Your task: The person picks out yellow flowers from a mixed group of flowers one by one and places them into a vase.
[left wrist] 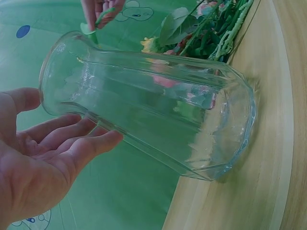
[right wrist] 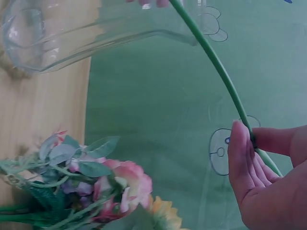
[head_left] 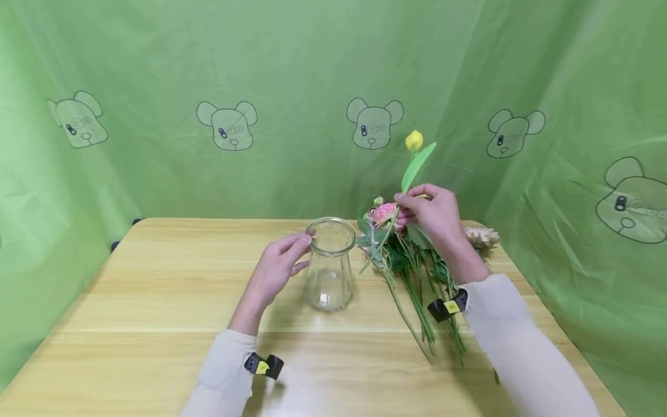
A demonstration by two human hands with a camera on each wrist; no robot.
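Note:
A clear glass vase [head_left: 328, 281] with faceted sides and a flared rim stands upright on the table. My left hand [head_left: 281, 260] holds it lightly at the rim and neck from the left, thumb on the rim and fingers along the neck. In the left wrist view the thumb and fingers of this left hand [left wrist: 43, 158] lie about the vase's mouth end. To the right of the vase, my right hand [head_left: 435, 211] pinches the green stem of a yellow tulip [head_left: 414, 141] between thumb and fingers. The tulip's bloom and long leaf point up, and its stem [right wrist: 218, 64] slants down toward the vase.
Several artificial flowers with long stems lie right of the vase, under my right hand, among them a pink bloom [head_left: 384, 213] and a pale one [head_left: 480, 236]. The wooden table [head_left: 172, 278] meets a green curtain [head_left: 292, 69] at the back and sides.

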